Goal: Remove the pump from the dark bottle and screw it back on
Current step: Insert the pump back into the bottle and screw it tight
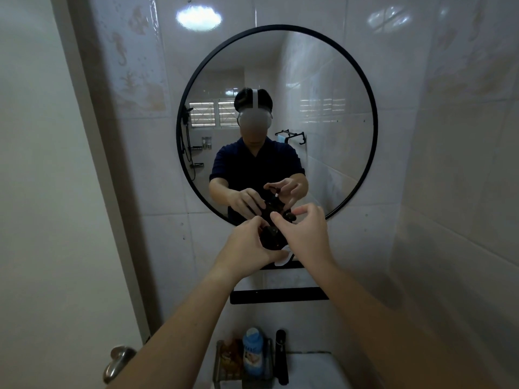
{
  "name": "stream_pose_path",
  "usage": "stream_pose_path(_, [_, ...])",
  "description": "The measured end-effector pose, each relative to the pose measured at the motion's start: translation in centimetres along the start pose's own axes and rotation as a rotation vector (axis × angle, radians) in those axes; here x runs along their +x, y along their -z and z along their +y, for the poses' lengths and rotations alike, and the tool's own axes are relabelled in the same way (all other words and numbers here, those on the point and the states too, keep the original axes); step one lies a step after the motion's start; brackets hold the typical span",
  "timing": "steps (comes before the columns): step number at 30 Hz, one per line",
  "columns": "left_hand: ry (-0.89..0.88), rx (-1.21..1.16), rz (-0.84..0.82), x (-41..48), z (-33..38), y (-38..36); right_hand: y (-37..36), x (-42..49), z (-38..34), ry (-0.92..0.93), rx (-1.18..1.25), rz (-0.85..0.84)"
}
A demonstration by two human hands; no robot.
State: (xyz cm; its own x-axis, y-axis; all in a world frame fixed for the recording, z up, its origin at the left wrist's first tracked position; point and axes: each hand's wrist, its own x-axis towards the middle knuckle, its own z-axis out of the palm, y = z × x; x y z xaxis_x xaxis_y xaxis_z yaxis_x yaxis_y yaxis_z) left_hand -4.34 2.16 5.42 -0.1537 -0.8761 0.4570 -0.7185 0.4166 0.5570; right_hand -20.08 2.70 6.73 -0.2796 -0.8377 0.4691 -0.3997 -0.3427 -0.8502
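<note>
**Both hands on the dark bottle at the mirror**

Left hand [247, 242] wraps closed around the dark bottle [271, 237], held up before the round mirror [373, 130] and above the black shelf [278, 295]. Right hand [302, 231] pinches the pump [289, 216] at the bottle's top. Whether the pump is seated, I cannot tell. A blue bottle [253, 352] stands below.

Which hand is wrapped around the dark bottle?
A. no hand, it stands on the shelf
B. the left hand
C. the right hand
B: the left hand grips the body of the dark bottle, held up in front of the round mirror, while the right hand pinches the pump at the top with its fingers.
</note>
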Motion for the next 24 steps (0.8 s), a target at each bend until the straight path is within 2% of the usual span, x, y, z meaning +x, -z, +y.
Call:
stream_pose_path(6, [0.023, -0.033, 0.000, -0.1, -0.1, 0.2, -0.2, -0.2, 0.1, 0.029, 0.020, 0.009])
stream_pose_path(11, [0.063, -0.142, -0.061, -0.1, -0.5, 0.7, -0.3, 0.1, 0.4, 0.092, 0.072, -0.029])
stream_pose_path(18, [0.133, -0.330, -0.157, 0.0, -2.1, 1.7, 0.7, 0.7, -0.1, 0.117, 0.124, -0.214])
stream_pose_path(24, [0.127, -0.357, -0.213, 0.0, -2.7, 2.4, 1.6, 1.3, 0.1, 0.106, 0.160, -0.352])
